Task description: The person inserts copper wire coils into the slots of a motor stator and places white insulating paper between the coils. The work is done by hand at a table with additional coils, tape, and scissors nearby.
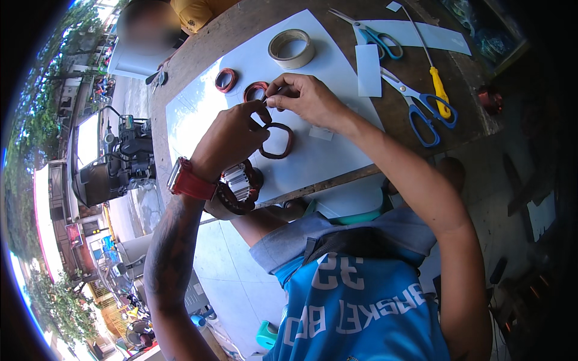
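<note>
My left hand [233, 137], with a red-strapped watch at its wrist, is closed at the upper left side of a reddish copper wire coil [288, 144]. The fingertips of my right hand [308, 101] are pinched together and meet my left fingertips above that coil. What lies between the right fingertips is too small to make out. Just behind the fingers sits a second wire coil [247, 90], partly covered by them. Another round coil [226, 80] lies farther left. Close to my left wrist stands a motor stator [242, 183] with metal slots and reddish windings.
A white sheet [198, 108] covers part of the wooden table [355, 175]. Toward the right lie teal scissors [376, 37], blue scissors [421, 111], a yellow-handled screwdriver [441, 90] and paper strips [369, 71]. A masking tape roll [291, 49] sits at the back. Beyond is a person [147, 27].
</note>
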Demonstrator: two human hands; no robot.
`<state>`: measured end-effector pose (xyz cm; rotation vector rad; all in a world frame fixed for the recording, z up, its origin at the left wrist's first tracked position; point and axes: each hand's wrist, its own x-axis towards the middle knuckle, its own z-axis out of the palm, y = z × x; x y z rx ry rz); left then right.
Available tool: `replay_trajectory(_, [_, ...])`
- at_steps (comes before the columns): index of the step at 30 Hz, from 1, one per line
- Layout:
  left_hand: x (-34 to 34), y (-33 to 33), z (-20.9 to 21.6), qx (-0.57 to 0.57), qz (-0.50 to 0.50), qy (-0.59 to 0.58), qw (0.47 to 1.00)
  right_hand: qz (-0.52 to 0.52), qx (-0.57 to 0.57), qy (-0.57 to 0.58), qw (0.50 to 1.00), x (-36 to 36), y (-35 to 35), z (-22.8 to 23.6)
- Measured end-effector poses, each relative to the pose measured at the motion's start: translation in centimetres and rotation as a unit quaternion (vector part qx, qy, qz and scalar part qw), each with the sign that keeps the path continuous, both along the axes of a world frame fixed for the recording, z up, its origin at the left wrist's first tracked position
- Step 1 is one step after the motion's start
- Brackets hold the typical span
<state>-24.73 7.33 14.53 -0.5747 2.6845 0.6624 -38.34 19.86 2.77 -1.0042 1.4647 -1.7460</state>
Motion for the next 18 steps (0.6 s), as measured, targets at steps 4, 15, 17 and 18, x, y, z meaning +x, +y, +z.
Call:
replay_trajectory(4, [0.0,0.1,0.0,0.012,0.004,0.016,1.000,0.012,-0.012,0.055,0.998,-0.3,-0.2,-0.7])
replay_trajectory(15, [0.3,-0.4,-0.2,0.046,-0.003,0.049,0.998,0.137,0.002,0.052,0.989,-1.7,1.6,-0.4])
replay_trajectory(17, [0.3,-0.4,-0.3,0.055,-0.005,0.055,0.997,0.135,-0.007,0.031,0.990,-1.6,1.2,-0.4])
replay_trajectory(18, [0.3,-0.4,-0.3,0.060,0.006,0.046,0.997,0.132,0.003,0.016,0.991,-1.5,1.0,-0.4])
